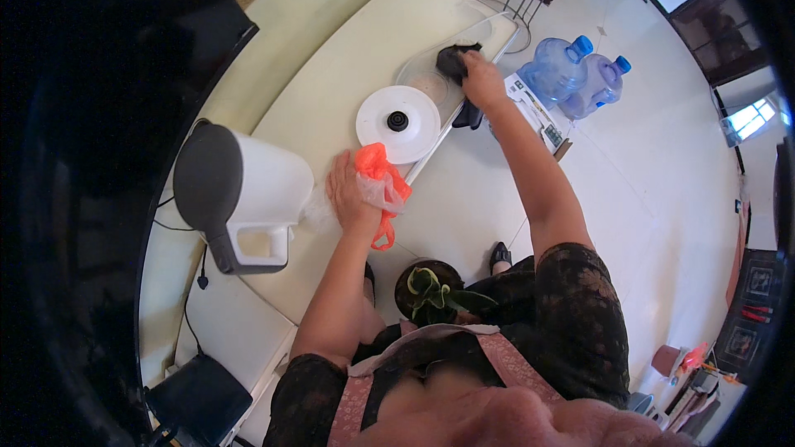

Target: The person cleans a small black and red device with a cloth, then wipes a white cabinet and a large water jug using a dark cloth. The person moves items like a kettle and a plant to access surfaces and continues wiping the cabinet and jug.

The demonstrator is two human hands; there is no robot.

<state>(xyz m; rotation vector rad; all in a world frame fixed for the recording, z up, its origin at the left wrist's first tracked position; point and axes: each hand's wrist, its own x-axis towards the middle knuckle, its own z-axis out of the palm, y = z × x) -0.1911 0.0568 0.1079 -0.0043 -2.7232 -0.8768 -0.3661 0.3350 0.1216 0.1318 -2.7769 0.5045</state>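
Observation:
Pressed close to the cabinet top [310, 99], my left hand [353, 195] has an orange plastic bag [376, 161] and a whitish clear plastic bag [382, 191] bunched at its thumb side. The orange bag's lower end hangs past the cabinet edge. Just beyond this hand lies a round white kettle base [379, 130] with a black connector at its centre. Farther along, my right hand [484, 82] grips a dark bundle [452, 63], perhaps cloth or a bag. Beneath the bundle, a transparent sheet or cover [413, 68] lies on the cabinet. My right fingertips are partly hidden.
A white kettle [273, 167] with a grey lid stands left, near a large black screen [81, 136]. Water bottles [556, 68] and a printed box [534, 108] are on the floor. A potted plant [428, 298] sits by my feet. A black device [199, 397] lies lower left.

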